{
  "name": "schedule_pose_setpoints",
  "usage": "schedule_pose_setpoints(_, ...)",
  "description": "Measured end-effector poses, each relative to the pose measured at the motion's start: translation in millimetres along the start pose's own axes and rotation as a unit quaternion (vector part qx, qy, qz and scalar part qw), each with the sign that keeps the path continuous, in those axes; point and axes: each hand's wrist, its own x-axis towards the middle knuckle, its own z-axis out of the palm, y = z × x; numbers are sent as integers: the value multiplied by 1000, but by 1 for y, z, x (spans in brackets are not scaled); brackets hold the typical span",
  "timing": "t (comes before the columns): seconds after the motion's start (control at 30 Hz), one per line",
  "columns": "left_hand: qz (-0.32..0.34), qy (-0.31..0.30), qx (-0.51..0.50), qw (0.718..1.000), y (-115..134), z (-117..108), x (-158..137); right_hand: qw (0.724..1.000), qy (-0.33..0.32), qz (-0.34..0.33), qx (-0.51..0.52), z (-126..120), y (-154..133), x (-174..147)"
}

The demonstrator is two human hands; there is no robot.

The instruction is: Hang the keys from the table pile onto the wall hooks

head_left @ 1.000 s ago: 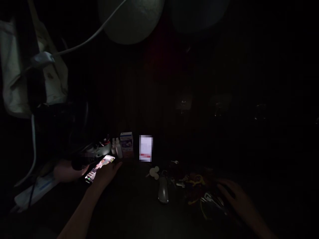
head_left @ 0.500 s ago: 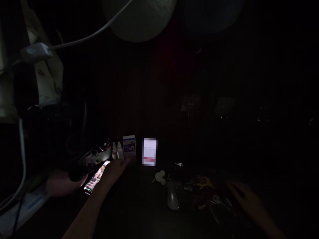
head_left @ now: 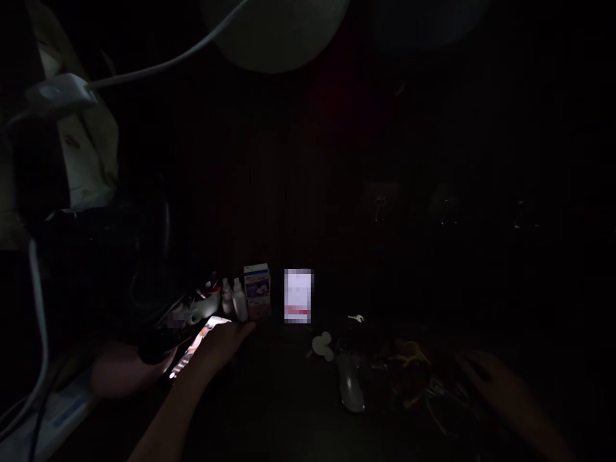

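Sliding your left hand (head_left: 219,350), spread over the phone (head_left: 195,350), could topple the bottles (head_left: 239,303) beyond it; darkness hides whether your right hand (head_left: 498,382), well right of the phone, grips anything.

Left hand (head_left: 225,346) over a bright phone (head_left: 196,347), right hand (head_left: 503,388) beside a dim tangle (head_left: 412,354), in near darkness.

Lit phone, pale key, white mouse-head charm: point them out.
Lit phone (head_left: 193,347): head view, uncovered strip of screen.
Pale key (head_left: 357,318): head view, middle.
White mouse-head charm (head_left: 320,345): head view, largest round lobe.
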Motion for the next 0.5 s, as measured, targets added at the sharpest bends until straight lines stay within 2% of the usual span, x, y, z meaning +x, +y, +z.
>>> schedule_pose_setpoints(0.2, 22, 13, -17, 1000, 13, -5, 0, 1000, 11, 0, -6, -1, -5, -1)
schedule_pose_setpoints(0.5, 11, -18, 56, 998, 7, -3, -26, 999, 12, 25, -29, -11, -31, -5)
